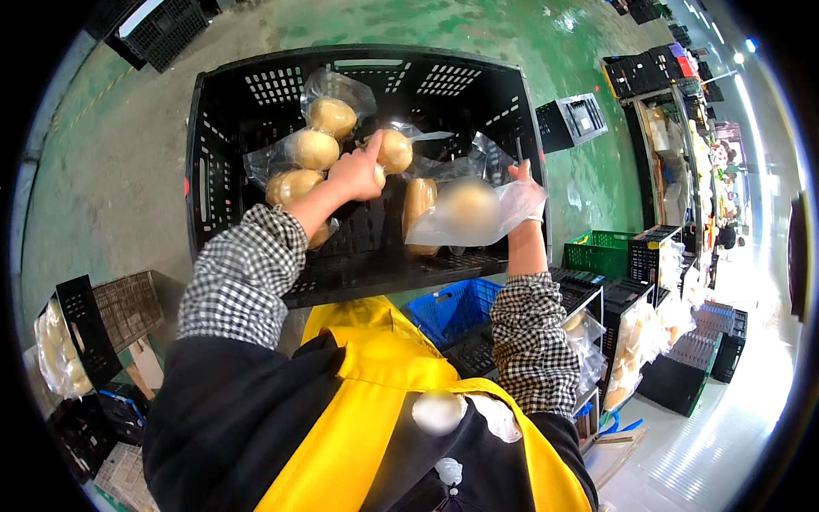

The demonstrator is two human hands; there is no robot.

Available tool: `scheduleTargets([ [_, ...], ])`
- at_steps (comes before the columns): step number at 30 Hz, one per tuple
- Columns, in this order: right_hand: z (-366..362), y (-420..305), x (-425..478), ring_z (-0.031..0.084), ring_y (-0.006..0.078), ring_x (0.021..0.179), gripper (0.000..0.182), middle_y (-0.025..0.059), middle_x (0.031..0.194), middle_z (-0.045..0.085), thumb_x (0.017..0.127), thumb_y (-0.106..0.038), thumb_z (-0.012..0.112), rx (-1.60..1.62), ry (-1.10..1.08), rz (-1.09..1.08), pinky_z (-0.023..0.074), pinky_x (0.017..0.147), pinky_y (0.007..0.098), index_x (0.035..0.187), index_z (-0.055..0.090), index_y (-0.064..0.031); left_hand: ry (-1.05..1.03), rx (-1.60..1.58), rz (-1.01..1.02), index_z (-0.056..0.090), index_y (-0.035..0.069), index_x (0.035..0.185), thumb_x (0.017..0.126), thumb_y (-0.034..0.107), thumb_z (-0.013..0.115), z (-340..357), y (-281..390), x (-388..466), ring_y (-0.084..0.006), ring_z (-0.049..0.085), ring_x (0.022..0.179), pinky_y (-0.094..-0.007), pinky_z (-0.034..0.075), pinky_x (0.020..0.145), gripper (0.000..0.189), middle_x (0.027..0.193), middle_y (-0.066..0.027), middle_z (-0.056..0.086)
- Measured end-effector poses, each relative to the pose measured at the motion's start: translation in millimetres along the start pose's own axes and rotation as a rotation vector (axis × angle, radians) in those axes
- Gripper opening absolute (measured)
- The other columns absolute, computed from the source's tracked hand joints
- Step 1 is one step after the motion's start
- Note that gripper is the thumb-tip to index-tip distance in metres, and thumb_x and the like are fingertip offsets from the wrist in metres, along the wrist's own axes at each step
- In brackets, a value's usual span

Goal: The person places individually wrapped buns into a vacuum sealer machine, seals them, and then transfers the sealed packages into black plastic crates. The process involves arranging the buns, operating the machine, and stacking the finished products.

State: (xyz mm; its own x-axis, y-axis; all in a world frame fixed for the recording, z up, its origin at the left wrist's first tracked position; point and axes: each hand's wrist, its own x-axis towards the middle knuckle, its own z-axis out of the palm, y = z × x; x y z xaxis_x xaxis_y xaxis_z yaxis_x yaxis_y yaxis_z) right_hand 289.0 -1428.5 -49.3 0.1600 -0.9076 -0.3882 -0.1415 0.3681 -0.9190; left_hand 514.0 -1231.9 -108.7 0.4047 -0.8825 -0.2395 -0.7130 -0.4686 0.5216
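Observation:
A black slotted plastic crate [358, 272] lies before me with several potatoes in clear plastic bags inside. My left hand [356, 173] reaches in; its index finger extends against a bagged potato [397, 153], and its other fingers curl. Whether those curled fingers grip anything is hidden. On the crate's right side, my right hand [528, 192] holds the gathered end of a clear plastic bag [422, 227]. In that bag is a pale round item [470, 203], blurred, likely a potato. Left of my left hand are more bagged potatoes [315, 148], and a long one [420, 198] stands between my hands.
Beneath the crate's near edge is a blue plastic crate [441, 313]. To the right stand a green crate [598, 253], black crates [678, 377] and shelving with bagged goods. Another black crate [571, 120] rests on the green floor. Stacked crates [89, 333] are at lower left.

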Motion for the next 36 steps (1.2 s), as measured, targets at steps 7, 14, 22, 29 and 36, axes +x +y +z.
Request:
scheduleTargets([
  [7,-6.0,4.6,-5.6,0.039,0.0077,0.05,0.044,-0.0042,0.058,0.042,0.082,-0.046,0.065,0.11,0.08,0.005,0.0324,0.047,0.0235,0.084,0.063,-0.0025,-0.517,0.147,-0.005,0.008,-0.015,0.137,0.065,0.065,0.067,-21.2,60.7,-62.3,-0.0339,0.062,0.093,-0.0373,0.051,0.079,0.123,0.102,-0.0246,0.062],
  [14,-11.9,7.4,-7.4,0.033,0.0062,0.043,0.047,-0.0063,0.054,0.036,0.083,-0.047,0.064,0.178,-0.04,0.003,0.0277,0.041,0.0234,0.095,0.06,-0.0016,0.062,0.068,0.382,0.042,0.018,0.134,0.071,0.052,0.066,38.7,13.2,-41.3,-0.038,0.033,0.124,-0.0538,0.035,0.093,0.076,0.133,-0.0184,0.04],
  [22,-15.2,10.9,-2.3,0.033,0.0033,0.043,0.048,-0.0072,0.055,0.038,0.081,-0.047,0.066,0.106,-0.021,-0.052,0.0224,0.041,0.0207,0.09,0.063,0.0,0.192,0.148,0.328,0.044,0.013,0.131,0.078,0.047,0.06,40.9,29.2,-39.7,-0.0314,0.037,0.12,-0.047,0.029,0.099,0.064,0.128,-0.0172,0.041],
  [29,-9.5,10.6,7.0,0.037,0.003,0.046,0.043,-0.0067,0.056,0.043,0.083,-0.044,0.065,0.054,-0.045,-0.088,0.0261,0.043,0.0195,0.088,0.066,-0.0015,-0.057,0.403,-0.034,0.046,0.013,0.125,0.063,0.038,0.078,-14.6,-38.9,-92.8,-0.0334,0.024,0.127,-0.0481,0.033,0.099,0.075,0.135,-0.0141,0.027],
  [36,-20.5,9.6,4.7,0.04,0.0039,0.045,0.037,-0.0055,0.054,0.046,0.083,-0.041,0.067,0.111,-0.023,-0.05,0.0295,0.043,0.0201,0.085,0.067,-0.0041,0.123,-0.152,-0.684,0.024,0.015,0.134,0.048,0.041,0.087,5.5,-65.0,-105.7,-0.0376,0.036,0.121,-0.0454,0.04,0.095,0.11,0.131,-0.0234,0.033],
])
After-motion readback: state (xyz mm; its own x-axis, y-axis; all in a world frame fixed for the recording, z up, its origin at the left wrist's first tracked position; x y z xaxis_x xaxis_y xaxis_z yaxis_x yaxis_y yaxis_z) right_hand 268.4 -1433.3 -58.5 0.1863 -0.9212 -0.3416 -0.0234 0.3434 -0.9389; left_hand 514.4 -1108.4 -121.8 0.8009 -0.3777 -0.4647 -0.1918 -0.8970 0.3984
